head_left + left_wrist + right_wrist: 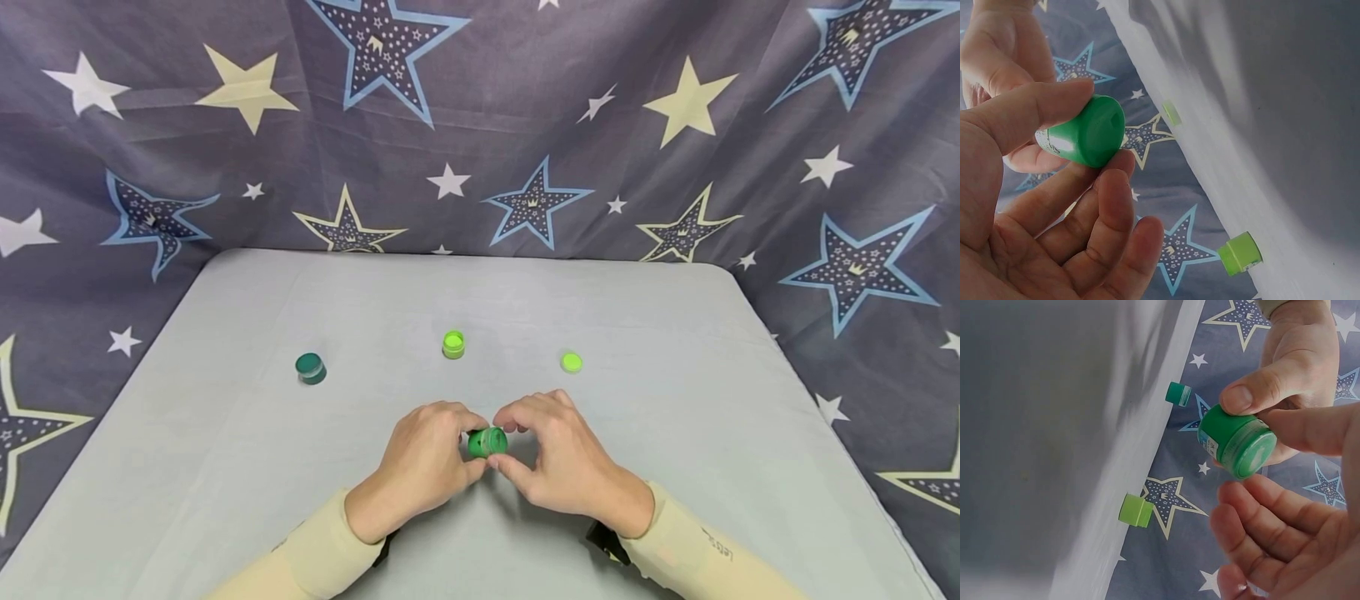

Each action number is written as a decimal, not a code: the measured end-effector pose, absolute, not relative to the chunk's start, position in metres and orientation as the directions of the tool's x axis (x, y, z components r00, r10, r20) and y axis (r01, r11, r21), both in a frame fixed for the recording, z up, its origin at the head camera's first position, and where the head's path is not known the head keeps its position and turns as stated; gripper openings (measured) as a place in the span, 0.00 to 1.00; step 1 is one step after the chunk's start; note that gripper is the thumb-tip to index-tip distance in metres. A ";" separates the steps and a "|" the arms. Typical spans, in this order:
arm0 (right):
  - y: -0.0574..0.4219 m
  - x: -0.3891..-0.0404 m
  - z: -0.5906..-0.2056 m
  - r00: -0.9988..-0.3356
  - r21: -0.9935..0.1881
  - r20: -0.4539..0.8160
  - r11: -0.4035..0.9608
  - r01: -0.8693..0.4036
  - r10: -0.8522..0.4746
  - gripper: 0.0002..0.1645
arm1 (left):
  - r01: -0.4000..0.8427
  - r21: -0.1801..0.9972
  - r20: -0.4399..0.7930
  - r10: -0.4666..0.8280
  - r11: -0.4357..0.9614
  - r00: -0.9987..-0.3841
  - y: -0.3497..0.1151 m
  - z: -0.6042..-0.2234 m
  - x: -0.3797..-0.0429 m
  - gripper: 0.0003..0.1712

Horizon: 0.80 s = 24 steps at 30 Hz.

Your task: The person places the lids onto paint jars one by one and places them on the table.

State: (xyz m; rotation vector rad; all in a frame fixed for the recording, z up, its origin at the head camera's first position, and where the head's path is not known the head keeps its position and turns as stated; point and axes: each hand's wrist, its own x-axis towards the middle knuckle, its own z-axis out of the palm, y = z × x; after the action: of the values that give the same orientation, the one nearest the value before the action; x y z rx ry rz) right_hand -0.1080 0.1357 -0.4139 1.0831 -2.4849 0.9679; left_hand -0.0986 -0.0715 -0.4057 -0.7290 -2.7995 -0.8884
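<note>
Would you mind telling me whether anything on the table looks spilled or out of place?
I see no spill, and the held green jar looks intact. Slightly odd: the light green jar stands uncovered, its likely lid lying apart to the right on the table.

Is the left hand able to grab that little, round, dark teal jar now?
Probably not: the left hand holds a small, round, green jar. Otherwise, only bare pale cloth lies between that hand and the dark teal jar.
</note>
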 end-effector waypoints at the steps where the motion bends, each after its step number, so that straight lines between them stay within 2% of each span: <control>1: 0.136 -0.108 -0.415 -0.684 -0.471 0.478 0.496 -0.729 -0.551 0.17 | 0.479 0.512 0.249 0.411 0.713 -0.877 -0.071 -0.406 -0.099 0.15; 12: 0.136 -0.108 -0.416 -0.670 -0.464 0.487 0.484 -0.742 -0.560 0.17 | 0.479 0.517 0.251 0.410 0.709 -0.877 -0.071 -0.406 -0.098 0.14; 24: 0.135 -0.108 -0.415 -0.703 -0.460 0.461 0.532 -0.711 -0.541 0.13 | 0.490 0.510 0.262 0.415 0.707 -0.871 -0.072 -0.406 -0.098 0.13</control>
State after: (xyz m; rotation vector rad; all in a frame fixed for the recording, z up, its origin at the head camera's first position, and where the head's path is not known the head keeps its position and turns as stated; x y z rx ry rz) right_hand -0.1079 0.1351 -0.4147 1.0495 -2.5108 0.9318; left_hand -0.0978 -0.0716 -0.4065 -0.7408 -2.7827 -0.8877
